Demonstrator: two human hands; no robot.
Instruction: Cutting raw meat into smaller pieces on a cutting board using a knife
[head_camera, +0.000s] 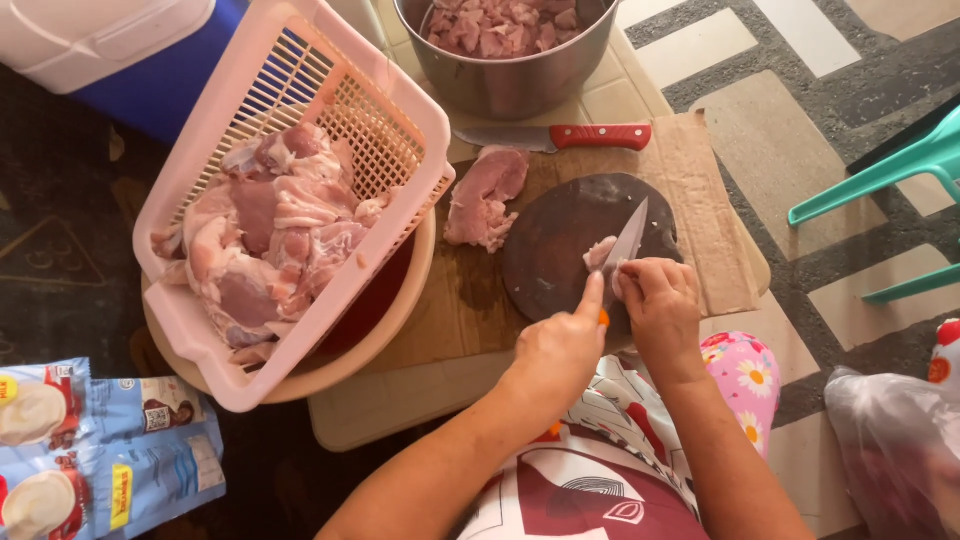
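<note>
**Cutting meat on the round board**

My left hand (562, 345) is gripping a knife (625, 248), fingers clenched around its orange handle and forefinger lying along the top, the blade pointing toward the upper right of the frame. My right hand (660, 300) is pinching a small meat piece (600, 253) against the dark round board (560, 240), fingertips curled just beside the blade. The board is sitting in the middle of the frame on a sheet of cardboard (700, 170). A bigger slab (483, 195) is lying at the board's left edge. Above it, a red-handled knife (560, 136) is resting flat, just below a steel pot (505, 75) holding cut meat at the top centre. At the left, a pink basket (400, 90) is tilting over a tan bowl (400, 310), heaped with raw cuts. Blue packets (110, 450) are lying in the lower left corner.
</note>
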